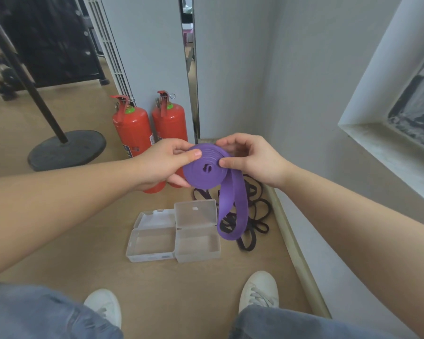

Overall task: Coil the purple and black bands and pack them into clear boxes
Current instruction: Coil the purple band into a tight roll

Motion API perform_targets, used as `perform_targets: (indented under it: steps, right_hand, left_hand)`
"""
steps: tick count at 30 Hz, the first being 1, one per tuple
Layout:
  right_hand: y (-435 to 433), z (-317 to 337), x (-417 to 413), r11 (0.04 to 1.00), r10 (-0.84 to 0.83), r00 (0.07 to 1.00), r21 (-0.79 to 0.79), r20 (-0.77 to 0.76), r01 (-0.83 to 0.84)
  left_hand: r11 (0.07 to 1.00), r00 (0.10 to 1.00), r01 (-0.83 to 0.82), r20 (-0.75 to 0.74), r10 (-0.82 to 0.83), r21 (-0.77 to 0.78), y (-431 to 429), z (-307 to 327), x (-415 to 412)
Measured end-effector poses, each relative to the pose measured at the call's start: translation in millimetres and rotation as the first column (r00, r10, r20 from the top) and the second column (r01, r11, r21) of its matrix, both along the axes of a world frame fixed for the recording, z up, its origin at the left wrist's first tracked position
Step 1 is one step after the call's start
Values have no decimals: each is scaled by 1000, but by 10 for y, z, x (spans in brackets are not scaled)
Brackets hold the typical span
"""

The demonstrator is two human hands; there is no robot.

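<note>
From the head camera, the left hand [165, 165] is closed on the purple band [203, 167], thumb on the flat face of the coil and fingers curled under its near-left rim. The right hand [252, 159] pinches the coil's opposite edge, thumb pressing the top face where the free length leaves the roll. That coil is a flat spiral of several tight turns with a small open eye at its centre; a loose loop of the same band hangs down below the right hand, its lowest bend reaching to just beside the boxes [174, 233]. The band looks like smooth matte rubber, wide and flat, light and limp, and springy enough, I judge, to unwind if the faces are let go; the sound grip is across both faces with a thumb on the last turn. Below the hands, on the tan floor, the two clear boxes sit side by side, touching, lids hinged open away from the person, both empty, their thin plastic stiff and probably easy to nudge. Under and beyond the right hand the black bands [252, 216] lie in a loose tangle of narrow loops beside the wall.
</note>
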State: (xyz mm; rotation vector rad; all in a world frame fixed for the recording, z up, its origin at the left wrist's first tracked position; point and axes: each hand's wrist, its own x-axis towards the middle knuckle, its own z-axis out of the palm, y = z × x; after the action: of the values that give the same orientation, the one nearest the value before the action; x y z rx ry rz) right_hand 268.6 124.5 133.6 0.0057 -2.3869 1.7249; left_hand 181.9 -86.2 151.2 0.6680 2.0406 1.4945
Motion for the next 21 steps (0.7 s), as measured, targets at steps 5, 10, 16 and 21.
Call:
perform_targets:
  steps: [5, 10, 16, 21]
  right_hand:
    - [-48, 5, 5, 1000, -8, 1000, 23, 6, 8]
    - [-131, 47, 28, 983, 75, 995, 163, 61, -84]
    - [-113, 62, 36, 994, 66, 995, 77, 68, -71]
    - [-27, 39, 52, 993, 113, 988, -29, 104, -110]
  left_hand:
    - [997, 1000, 19, -14, -20, -75, -12, -13, 5]
    - [940, 962, 123, -195, -192, -317, -47, 68, -21]
    - [959, 962, 136, -199, -187, -247, -72, 34, -44]
    - [973, 973, 142, -156, -171, -180, -64, 35, -34]
